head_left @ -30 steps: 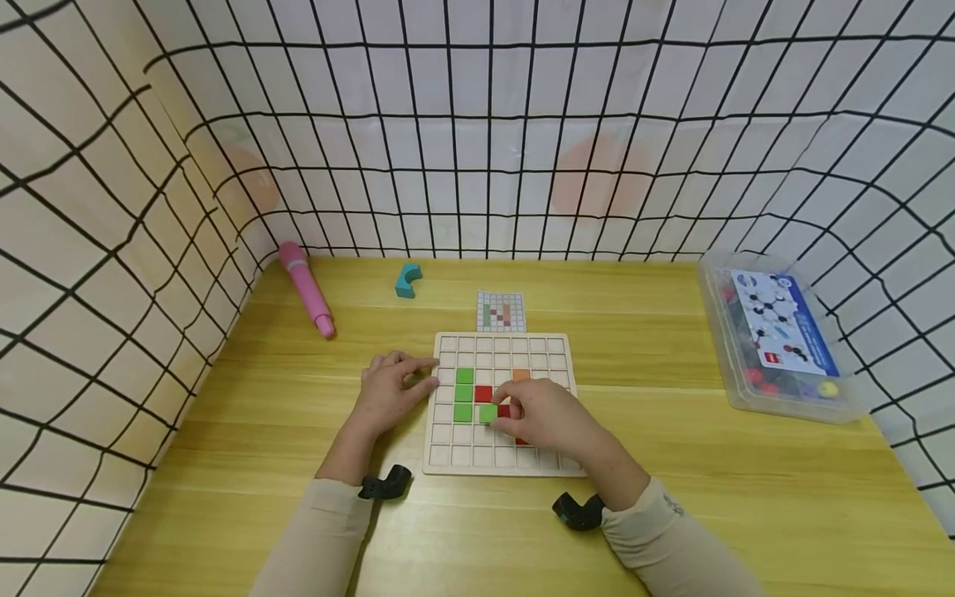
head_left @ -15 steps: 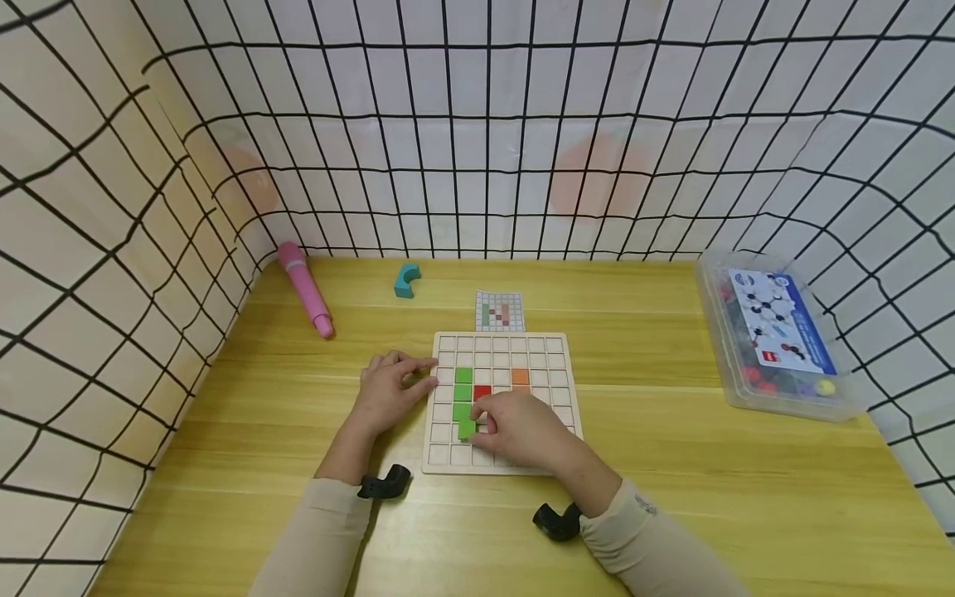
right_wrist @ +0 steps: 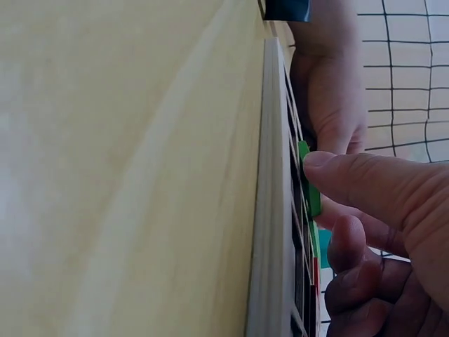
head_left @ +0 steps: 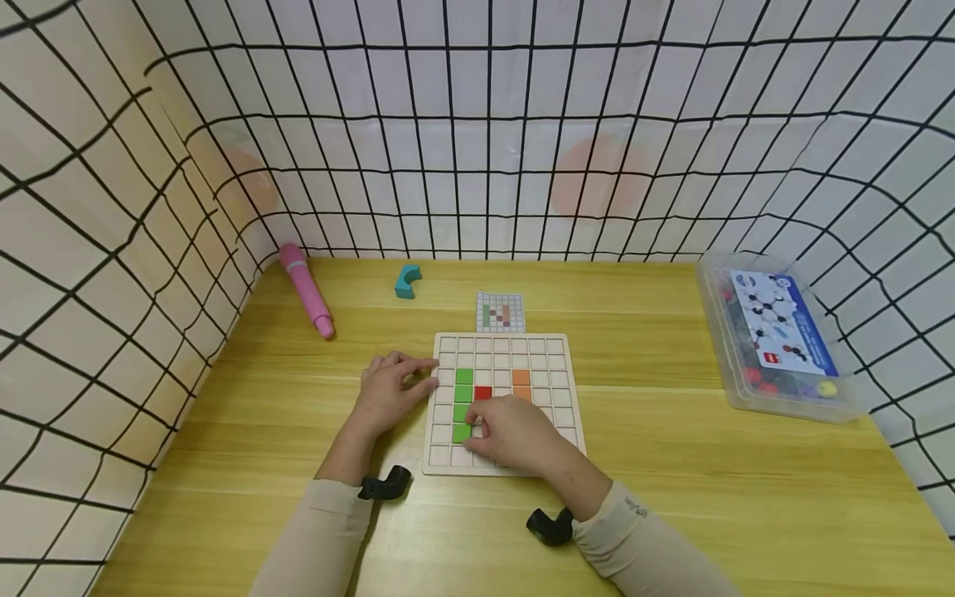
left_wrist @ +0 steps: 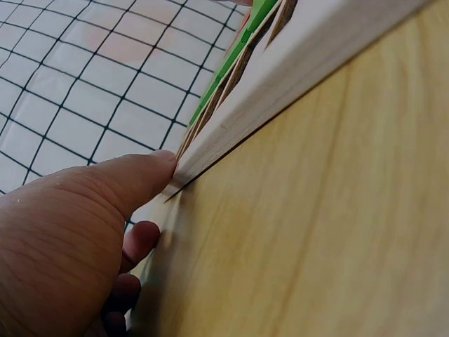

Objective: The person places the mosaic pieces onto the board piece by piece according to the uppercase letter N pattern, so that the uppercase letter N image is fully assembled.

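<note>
My right hand is over the wooden grid board, thumb and forefinger pinching a green square tile at the lowest filled cell of the left column. In the right wrist view, the thumb lies against the edge of that green tile. Several more green tiles run up the same column. A red tile and orange tiles show too; my right hand hides part of the board. The fingertips of my left hand touch the board's left edge, thumb and forefinger extended.
Behind the board lies a small printed pattern card. A teal arch block and a pink microphone-shaped toy are at the back left. On the right stands a clear plastic box. Black wire mesh surrounds the table.
The right hand has moved left and toward the near side with the green tile, bringing it in line under the other green tiles. The left hand has stayed at the board's edge.
</note>
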{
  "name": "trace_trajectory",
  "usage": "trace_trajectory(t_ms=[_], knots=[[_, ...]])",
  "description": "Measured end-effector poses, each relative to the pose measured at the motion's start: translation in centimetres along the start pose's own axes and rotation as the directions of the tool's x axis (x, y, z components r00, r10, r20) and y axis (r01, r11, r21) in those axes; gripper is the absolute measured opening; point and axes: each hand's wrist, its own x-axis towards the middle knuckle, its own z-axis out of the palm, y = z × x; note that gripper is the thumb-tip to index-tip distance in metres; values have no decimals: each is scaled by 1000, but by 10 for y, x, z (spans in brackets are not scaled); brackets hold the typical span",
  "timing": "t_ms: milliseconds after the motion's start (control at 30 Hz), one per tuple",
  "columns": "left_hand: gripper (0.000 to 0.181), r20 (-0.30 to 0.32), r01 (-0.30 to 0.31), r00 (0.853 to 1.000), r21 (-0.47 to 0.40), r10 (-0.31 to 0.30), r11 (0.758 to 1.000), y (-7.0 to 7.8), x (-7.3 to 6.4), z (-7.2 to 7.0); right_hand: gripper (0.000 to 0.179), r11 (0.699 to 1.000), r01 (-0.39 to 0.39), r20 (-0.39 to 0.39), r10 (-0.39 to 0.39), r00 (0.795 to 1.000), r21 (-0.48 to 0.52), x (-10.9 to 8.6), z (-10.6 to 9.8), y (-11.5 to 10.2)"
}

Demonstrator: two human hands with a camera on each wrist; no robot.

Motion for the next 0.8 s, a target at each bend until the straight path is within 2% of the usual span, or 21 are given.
trace_trajectory(t_ms=[200,400,667,800], knots=[[34,1,5,1000,-1,-5,1000,-2,-1,1,26,1000,-9,11,8,1000,15,0,1,-1],[35,1,1,1000,-4,-1,1000,-2,0,2,28,999,-24,-18,24,1000,33,-5,-6,4],[35,5,7,1000,-6,-7,1000,-2,0,1,27,995,-87,-90,91,992,55,-16,-26,32],[35,6,12,1000,-12,-12,1000,-1,0,1,28,987,-152,-106,157,982,54,-24,-40,53]])
